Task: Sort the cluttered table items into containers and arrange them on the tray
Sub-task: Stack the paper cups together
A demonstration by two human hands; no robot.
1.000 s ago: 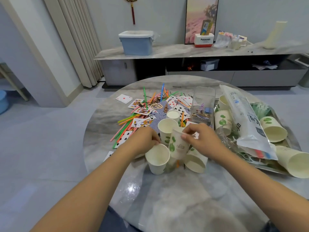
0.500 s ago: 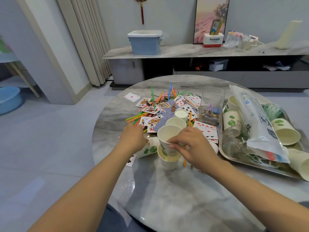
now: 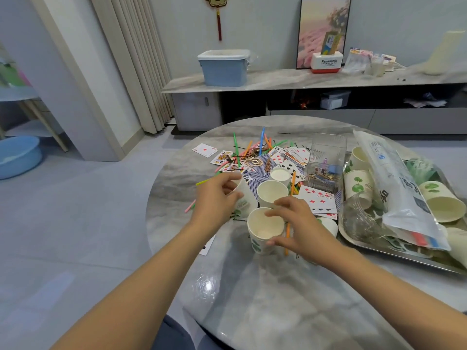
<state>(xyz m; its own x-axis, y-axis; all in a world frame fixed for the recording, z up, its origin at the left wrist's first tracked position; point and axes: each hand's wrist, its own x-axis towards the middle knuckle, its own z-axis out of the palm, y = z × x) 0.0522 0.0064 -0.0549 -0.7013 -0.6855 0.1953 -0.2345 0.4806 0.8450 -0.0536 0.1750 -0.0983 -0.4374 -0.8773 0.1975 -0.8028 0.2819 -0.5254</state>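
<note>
On the round marble table (image 3: 252,286) my left hand (image 3: 217,198) grips a white paper cup (image 3: 243,198), tilted with its mouth toward the hand. My right hand (image 3: 300,226) holds the rim of a short stack of upright paper cups (image 3: 264,231) between thumb and fingers. Two more upright cups (image 3: 271,193) stand just behind. Playing cards (image 3: 316,198), coloured straws (image 3: 262,142) and hair clips lie scattered beyond. A clear plastic box (image 3: 326,162) holds small items. The metal tray (image 3: 394,251) at right carries cups and a plastic bag (image 3: 394,188).
Another cup (image 3: 328,226) lies on its side behind my right hand. A card (image 3: 208,245) lies under my left forearm near the table's left edge. A low cabinet (image 3: 303,79) with a blue bin (image 3: 223,66) stands behind; a blue basin (image 3: 19,155) sits on the floor at left.
My left hand has lifted the fallen cup off the table and raised it. My right hand has pushed one cup down into the other, forming a stack, and keeps hold of its rim.
</note>
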